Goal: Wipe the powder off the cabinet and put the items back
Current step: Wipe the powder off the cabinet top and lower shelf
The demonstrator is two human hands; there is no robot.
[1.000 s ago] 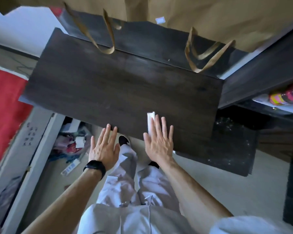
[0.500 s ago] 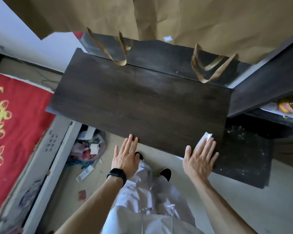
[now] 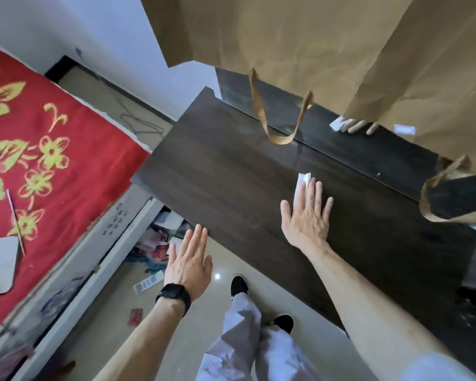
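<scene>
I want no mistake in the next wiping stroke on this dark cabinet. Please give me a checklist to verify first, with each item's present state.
1. The tissue under the right hand: ok, pressed flat onto the cabinet top.
2. The left hand free: ok, open, holding nothing, by the front edge.
3. Way toward the back: not ok, a paper bag handle hangs low there and may catch.
4. Powder remaining on top: cannot tell, only faint smears show.
5. The lower dark surface at right: not ok, white specks lie on it.
</scene>
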